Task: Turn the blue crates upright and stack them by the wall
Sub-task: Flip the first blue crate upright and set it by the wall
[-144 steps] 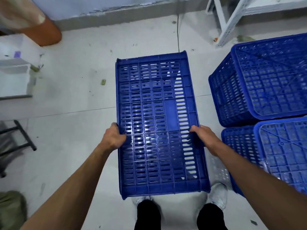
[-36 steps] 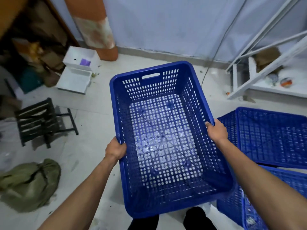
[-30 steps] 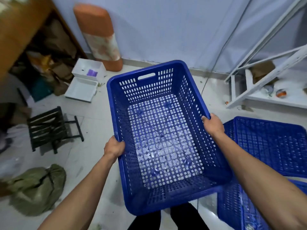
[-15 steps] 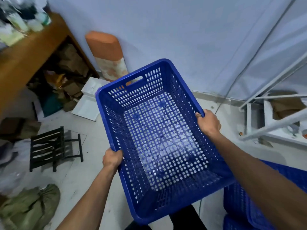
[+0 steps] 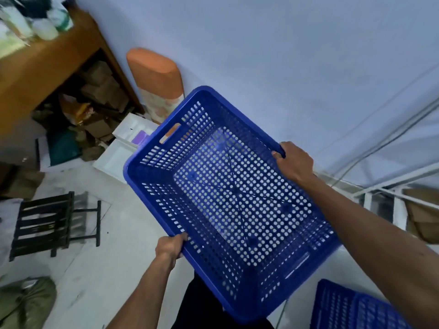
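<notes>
A black folding stool (image 5: 51, 223) stands on the floor (image 5: 114, 252) at the left, with an orange cushion (image 5: 156, 79) leaning on the wall (image 5: 285, 55) beyond it. The left hand (image 5: 169, 246) is closed around the near-left rim of the blue crate (image 5: 228, 200), which is held open side up and tilted in the air before the wall. The right hand (image 5: 293, 163) clasps its far-right rim; another blue crate (image 5: 351, 307) lies on the floor at the lower right.

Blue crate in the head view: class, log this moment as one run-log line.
step: carry | blue crate: open side up, airborne | left hand: near rim | right hand: far rim | goal: wall
</notes>
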{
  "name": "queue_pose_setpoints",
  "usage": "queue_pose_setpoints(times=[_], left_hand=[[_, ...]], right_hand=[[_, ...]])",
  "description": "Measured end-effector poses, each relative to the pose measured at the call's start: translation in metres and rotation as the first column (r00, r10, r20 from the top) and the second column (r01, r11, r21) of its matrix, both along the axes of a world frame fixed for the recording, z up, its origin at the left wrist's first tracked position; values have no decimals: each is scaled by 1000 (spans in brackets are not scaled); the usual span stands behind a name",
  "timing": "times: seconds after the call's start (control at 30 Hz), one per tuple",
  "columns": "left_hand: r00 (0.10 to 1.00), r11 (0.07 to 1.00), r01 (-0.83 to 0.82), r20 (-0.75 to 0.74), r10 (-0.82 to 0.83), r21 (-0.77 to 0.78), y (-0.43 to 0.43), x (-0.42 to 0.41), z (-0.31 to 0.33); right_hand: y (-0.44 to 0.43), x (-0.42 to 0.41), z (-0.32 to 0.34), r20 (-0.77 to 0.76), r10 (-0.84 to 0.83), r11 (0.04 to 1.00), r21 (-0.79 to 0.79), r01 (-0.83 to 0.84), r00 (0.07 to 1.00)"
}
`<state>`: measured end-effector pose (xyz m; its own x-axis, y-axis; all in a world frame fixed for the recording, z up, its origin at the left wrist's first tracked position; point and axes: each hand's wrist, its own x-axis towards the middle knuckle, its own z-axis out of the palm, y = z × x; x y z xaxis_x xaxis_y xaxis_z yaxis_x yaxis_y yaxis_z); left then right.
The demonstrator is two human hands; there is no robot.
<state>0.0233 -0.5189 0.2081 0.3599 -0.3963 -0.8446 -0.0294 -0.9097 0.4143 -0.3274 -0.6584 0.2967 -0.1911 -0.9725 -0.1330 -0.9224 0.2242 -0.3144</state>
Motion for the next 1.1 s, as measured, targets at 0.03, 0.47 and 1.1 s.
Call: queue_pose_setpoints(times=[0.03, 0.47, 1.1], left_hand=[[999, 1000, -8, -36, 9, 17, -15, -3, -9], [977, 968, -52, -186, 100, 246, -152, -44, -117], [867, 874, -375, -217, 449, 309, -180, -158, -306]], right_hand=[[-18, -1, -6, -4, 24, 1000, 3, -24, 1000], [-196, -27, -108, -30, 126, 980, 157, -120, 992], [-313, -75, -340, -178, 303, 939, 222, -262, 936]])
